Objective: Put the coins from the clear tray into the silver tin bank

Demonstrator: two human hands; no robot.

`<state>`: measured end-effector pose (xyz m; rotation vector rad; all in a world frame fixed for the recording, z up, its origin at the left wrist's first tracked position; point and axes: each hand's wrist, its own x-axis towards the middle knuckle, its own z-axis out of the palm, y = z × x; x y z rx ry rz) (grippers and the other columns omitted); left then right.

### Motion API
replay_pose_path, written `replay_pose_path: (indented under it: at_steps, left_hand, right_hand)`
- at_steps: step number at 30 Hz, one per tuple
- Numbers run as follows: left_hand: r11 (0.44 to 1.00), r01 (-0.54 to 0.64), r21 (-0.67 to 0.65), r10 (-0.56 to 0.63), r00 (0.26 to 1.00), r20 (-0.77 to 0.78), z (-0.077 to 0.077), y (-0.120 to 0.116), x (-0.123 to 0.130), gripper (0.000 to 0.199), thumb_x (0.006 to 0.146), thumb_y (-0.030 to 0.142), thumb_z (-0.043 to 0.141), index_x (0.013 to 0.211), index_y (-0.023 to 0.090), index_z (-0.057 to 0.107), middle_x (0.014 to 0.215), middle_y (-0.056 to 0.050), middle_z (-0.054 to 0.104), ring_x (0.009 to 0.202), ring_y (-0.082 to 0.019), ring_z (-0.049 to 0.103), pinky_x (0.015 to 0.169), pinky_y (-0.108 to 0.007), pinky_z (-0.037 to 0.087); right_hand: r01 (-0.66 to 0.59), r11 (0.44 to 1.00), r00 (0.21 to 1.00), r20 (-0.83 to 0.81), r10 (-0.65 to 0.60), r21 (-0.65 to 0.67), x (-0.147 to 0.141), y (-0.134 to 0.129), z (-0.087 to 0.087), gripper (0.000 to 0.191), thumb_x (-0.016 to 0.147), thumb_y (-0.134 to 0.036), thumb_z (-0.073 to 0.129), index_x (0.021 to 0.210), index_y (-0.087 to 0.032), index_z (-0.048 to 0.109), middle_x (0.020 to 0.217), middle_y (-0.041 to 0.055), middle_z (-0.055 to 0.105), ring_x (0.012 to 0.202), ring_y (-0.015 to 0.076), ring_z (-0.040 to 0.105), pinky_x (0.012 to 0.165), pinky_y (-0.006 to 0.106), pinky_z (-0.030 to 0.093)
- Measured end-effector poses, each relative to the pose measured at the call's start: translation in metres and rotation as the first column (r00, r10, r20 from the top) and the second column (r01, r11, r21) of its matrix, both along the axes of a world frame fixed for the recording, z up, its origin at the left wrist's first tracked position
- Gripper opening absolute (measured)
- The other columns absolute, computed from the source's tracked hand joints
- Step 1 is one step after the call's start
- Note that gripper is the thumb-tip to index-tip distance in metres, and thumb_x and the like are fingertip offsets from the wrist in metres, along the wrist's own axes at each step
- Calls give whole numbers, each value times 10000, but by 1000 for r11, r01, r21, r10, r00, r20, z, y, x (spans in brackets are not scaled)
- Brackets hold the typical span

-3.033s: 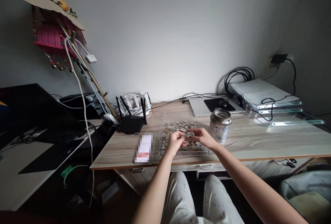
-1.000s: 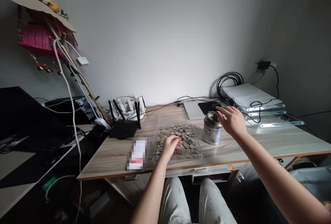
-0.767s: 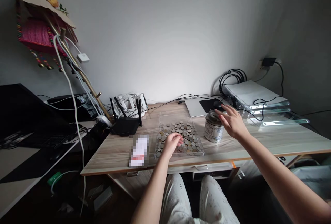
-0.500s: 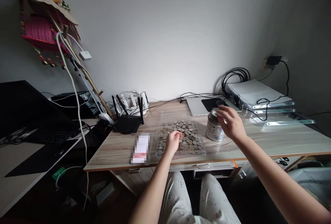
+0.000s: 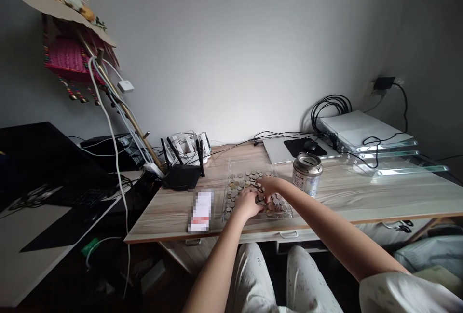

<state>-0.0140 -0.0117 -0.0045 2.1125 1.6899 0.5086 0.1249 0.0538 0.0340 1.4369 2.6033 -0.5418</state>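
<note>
A clear tray (image 5: 224, 207) full of loose silver and yellowish coins (image 5: 233, 192) lies near the desk's front edge. Over its middle, my left hand (image 5: 249, 203) rests on the coins with its fingers apart. Just right of it, my right hand (image 5: 268, 187) reaches down among the coins, fingers curled downward and spread; the fingertips of both hands are partly hidden. To the right of the tray a metal can (image 5: 307, 173) stands upright, a slot in its lid.
A phone (image 5: 201, 210) with a blurred screen lies left of the tray. Behind it stands a black router (image 5: 183, 175). A laptop (image 5: 278, 156) with a black mouse pad (image 5: 300, 148), cables and stacked clear trays (image 5: 394, 149) occupy the back right of the desk.
My right hand has come down left from beside the can's lid to the coins. My left hand has opened from a pinch onto the coins. The view has shifted slightly.
</note>
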Motion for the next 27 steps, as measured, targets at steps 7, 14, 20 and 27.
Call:
replay_pose_path:
  at_steps: [7,14,20,27]
  left_hand:
    - [999,37,-5,-37,999,4,7,6,-13,349,523,277,729,847,190,630,1027,-73,499,980,-246,499,824,-298,391]
    - [999,-24,23,22,995,100,1,2,-1,264,521,147,687,771,175,612,954,-83,542,838,-221,542,758,-304,408]
    - [999,15,-29,-8,972,234,1,8,5,198,495,-4,600,546,184,572,564,-33,558,699,-214,563,721,-311,398]
    - [994,-95,-48,104,957,272,-7,11,-3,155,517,10,609,530,163,590,514,-5,541,558,-165,556,613,-294,435]
  right_hand:
    - [166,957,969,-140,-203,-236,11,0,-14,707,368,-134,773,1044,-157,568,961,115,639,659,222,630,538,293,486]
    - [151,934,965,-158,-211,-325,8,-13,-17,258,492,-79,669,739,-144,634,467,-6,589,501,186,610,511,267,482]
    - [171,921,948,-195,-250,-351,1,-21,-21,250,441,-66,680,667,-166,642,368,-50,514,462,171,595,516,259,484]
    - [204,911,851,-396,-346,-358,16,-24,-26,184,470,-93,672,630,-153,604,442,-29,560,461,152,590,461,213,456]
